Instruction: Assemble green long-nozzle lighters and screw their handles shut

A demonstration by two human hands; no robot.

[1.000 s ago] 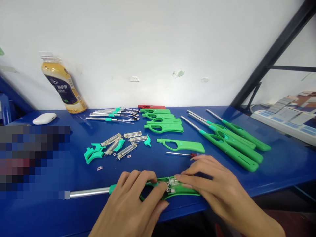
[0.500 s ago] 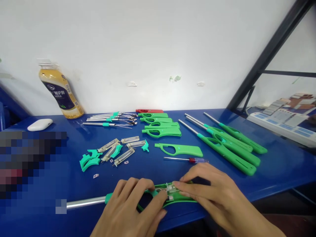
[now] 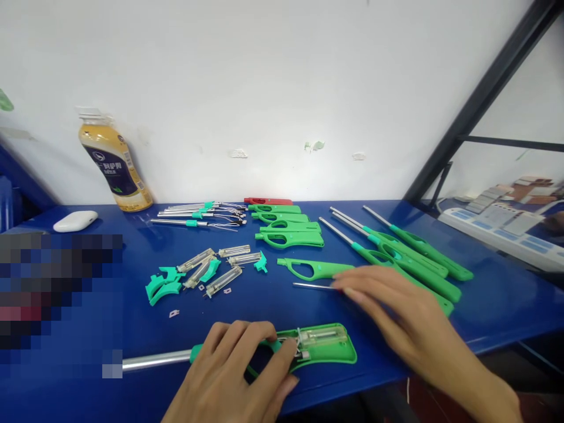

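Observation:
My left hand [image 3: 238,370] is closed over the middle of an opened green gas lighter [image 3: 348,352], pinning it at the front of the table. Its metal tube points left; in the handle shell lie a clear fuel tank [image 3: 324,335] and thin wires, partly under my fingers. Farther back, my right hand [image 3: 396,311] has its thumb and fingers closed around the handle of a screwdriver [image 3: 314,286]. The shaft still lies along the table and the handle is mostly hidden. Just behind it is a loose green shell half [image 3: 319,269].
Clear fuel tanks [image 3: 224,281], teal triggers [image 3: 165,288] and small metal pieces lie left of centre. Behind are metal tubes with wires [image 3: 178,222] and green shells [image 3: 291,238]. Whole lighters [image 3: 423,282] lie right. A bottle [image 3: 115,167] and white case [image 3: 76,221] stand back left.
My right hand has left the opened lighter and moved back to the screwdriver, uncovering the fuel tank and the shell's end. My left hand keeps its hold.

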